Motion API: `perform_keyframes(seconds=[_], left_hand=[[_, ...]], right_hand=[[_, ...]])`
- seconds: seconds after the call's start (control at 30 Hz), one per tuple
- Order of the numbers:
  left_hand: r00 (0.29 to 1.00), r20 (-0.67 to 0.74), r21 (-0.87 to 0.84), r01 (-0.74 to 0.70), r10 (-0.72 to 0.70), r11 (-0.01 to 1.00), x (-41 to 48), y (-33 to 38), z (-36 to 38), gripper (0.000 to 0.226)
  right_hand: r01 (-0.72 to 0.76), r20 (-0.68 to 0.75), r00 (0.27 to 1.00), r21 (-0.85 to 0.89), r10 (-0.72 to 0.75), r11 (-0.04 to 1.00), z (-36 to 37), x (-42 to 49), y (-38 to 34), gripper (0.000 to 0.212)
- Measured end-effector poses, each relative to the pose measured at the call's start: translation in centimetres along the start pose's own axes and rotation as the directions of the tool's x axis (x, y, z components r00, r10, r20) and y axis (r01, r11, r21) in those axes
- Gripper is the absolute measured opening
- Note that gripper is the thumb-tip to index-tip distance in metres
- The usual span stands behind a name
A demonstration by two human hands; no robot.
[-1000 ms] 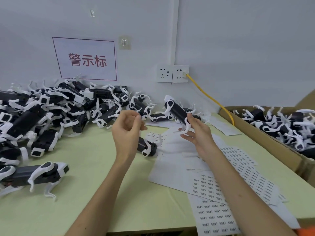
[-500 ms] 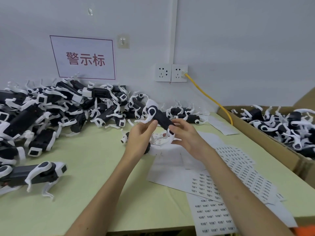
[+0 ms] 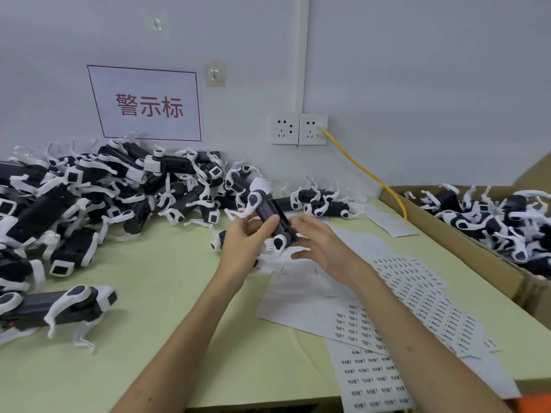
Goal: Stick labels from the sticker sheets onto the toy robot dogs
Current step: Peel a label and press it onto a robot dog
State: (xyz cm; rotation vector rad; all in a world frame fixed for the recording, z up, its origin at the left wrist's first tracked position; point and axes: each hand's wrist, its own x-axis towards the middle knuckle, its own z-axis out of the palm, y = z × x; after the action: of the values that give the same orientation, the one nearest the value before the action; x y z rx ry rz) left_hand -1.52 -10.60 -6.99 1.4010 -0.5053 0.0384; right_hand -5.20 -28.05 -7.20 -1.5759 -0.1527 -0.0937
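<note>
The toy dog (image 3: 269, 214) is held up over the middle of the green table (image 3: 167, 293). Its black body slants from a white end, up and away at the left, to a nearer end low at the right. A heap of dogs (image 3: 89, 198) lies far left. The left hand (image 3: 243, 245) pinches the body, thumb on top. The right hand (image 3: 323, 248) curls round the lower end. Sticker sheets (image 3: 417, 293) lie beneath it, with a box (image 3: 465, 248) of dogs at the right.

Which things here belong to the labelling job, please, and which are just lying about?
Job: held toy robot dog, left hand, right hand, sticker sheets, pile of toy robot dogs, boxed toy robot dogs.
Lying about: wall sign, sockets, yellow cable, wall hook.
</note>
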Motion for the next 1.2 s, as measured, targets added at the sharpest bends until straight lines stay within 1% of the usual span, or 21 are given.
perform_keyframes(seconds=[0.13, 0.2, 0.27, 0.3, 0.37, 0.43, 0.47, 0.53, 0.6, 0.67, 0.73, 0.83, 0.87, 0.93, 0.97, 1.03, 1.07, 1.13, 1.17, 1.2], left_hand=[[0.996, 0.041, 0.166, -0.079, 0.074, 0.983, -0.2, -0.5, 0.1, 0.014], [0.995, 0.031, 0.274, -0.103, 0.098, 0.956, -0.3, -0.8, 0.4, 0.014], [0.988, 0.029, 0.386, -0.153, 0.154, 0.91, -0.5, -1.0, 0.7, 0.015], [0.978, 0.051, 0.446, -0.203, 0.202, 0.872, -0.7, -1.0, 0.7, 0.016], [0.962, 0.106, 0.516, -0.269, 0.25, 0.813, -1.0, -0.9, 0.9, 0.028], [0.966, 0.127, 0.49, -0.257, 0.224, 0.833, -1.2, -0.8, 1.0, 0.038], [0.97, 0.138, 0.446, -0.243, 0.203, 0.861, -1.3, -0.8, 1.1, 0.034], [0.971, 0.174, 0.296, -0.208, 0.162, 0.932, -1.3, -0.8, 1.1, 0.021], [0.971, 0.213, 0.143, -0.146, 0.113, 0.979, -1.2, -0.8, 1.1, 0.019], [0.97, 0.239, 0.077, -0.071, 0.051, 0.994, -1.2, -1.0, 1.1, 0.021], [0.972, 0.233, 0.042, 0.014, -0.023, 0.999, -1.1, -1.0, 1.1, 0.024], [0.978, 0.181, -0.048, 0.116, -0.106, 0.992, -0.7, -1.0, 0.8, 0.028], [0.98, 0.148, -0.073, 0.142, -0.13, 0.987, -0.6, -1.0, 0.7, 0.029], [0.984, 0.072, -0.076, 0.169, -0.164, 0.983, -0.4, -1.1, 0.5, 0.03], [0.985, 0.041, -0.066, 0.172, -0.17, 0.983, -0.3, -1.1, 0.4, 0.03], [0.988, 0.009, -0.061, 0.155, -0.154, 0.986, -0.2, -1.1, 0.4, 0.027], [0.991, -0.002, -0.06, 0.136, -0.137, 0.989, -0.1, -1.3, 0.3, 0.026], [0.993, -0.048, -0.055, 0.11, -0.112, 0.992, 0.1, -1.4, 0.3, 0.023], [0.991, -0.083, -0.052, 0.1, -0.104, 0.994, 0.2, -1.4, 0.3, 0.021], [0.987, -0.13, -0.046, 0.094, -0.1, 0.994, 0.4, -1.4, 0.2, 0.019]], right_hand=[[0.016, -0.032, 0.999, -0.064, -0.018, 0.998, 0.1, 0.0, 0.3, 0.024], [0.02, -0.055, 0.998, -0.08, -0.025, 0.997, 0.2, 0.0, 0.2, 0.038], [0.013, -0.065, 0.998, -0.08, -0.018, 0.997, 0.4, -0.1, 0.0, 0.057], [0.005, -0.057, 0.998, -0.078, -0.01, 0.997, 0.5, -0.1, -0.1, 0.06], [-0.014, -0.017, 1.0, -0.056, 0.014, 0.998, 0.5, -0.2, -0.2, 0.057], [-0.029, 0.015, 0.999, -0.029, 0.029, 0.999, 0.5, -0.4, -0.5, 0.056], [-0.034, 0.016, 0.999, -0.018, 0.035, 0.999, 0.5, -0.3, -0.6, 0.057], [-0.051, 0.008, 0.999, 0.01, 0.051, 0.999, 0.4, -0.2, -0.7, 0.058], [-0.081, -0.008, 0.997, 0.048, 0.082, 0.996, 0.2, 0.0, -0.7, 0.057], [-0.087, -0.005, 0.996, 0.068, 0.088, 0.994, 0.0, 0.1, -0.6, 0.054], [-0.074, 0.02, 0.997, 0.083, 0.073, 0.994, -0.1, 0.1, -0.5, 0.05], [-0.03, 0.017, 0.999, 0.075, 0.029, 0.997, -0.3, 0.1, -0.3, 0.042], [-0.016, 0.005, 1.0, 0.063, 0.016, 0.998, -0.3, 0.1, -0.1, 0.033], [-0.003, 0.002, 1.0, 0.017, 0.003, 1.0, -0.4, 0.1, 0.2, 0.013], [-0.006, 0.006, 1.0, -0.001, 0.006, 1.0, -0.4, 0.1, 0.3, 0.008], [-0.012, -0.029, 1.0, -0.044, 0.011, 0.999, -0.3, 0.3, 0.5, 0.009], [-0.012, -0.084, 0.996, -0.086, 0.004, 0.996, -0.3, 0.5, 0.5, 0.01], [-0.013, -0.242, 0.969, -0.256, -0.052, 0.967, -0.4, 0.8, 0.7, 0.013], [-0.023, -0.309, 0.946, -0.379, -0.103, 0.925, -0.6, 0.9, 0.9, 0.016], [-0.04, -0.341, 0.928, -0.492, -0.15, 0.869, -0.8, 0.9, 1.1, 0.017]])
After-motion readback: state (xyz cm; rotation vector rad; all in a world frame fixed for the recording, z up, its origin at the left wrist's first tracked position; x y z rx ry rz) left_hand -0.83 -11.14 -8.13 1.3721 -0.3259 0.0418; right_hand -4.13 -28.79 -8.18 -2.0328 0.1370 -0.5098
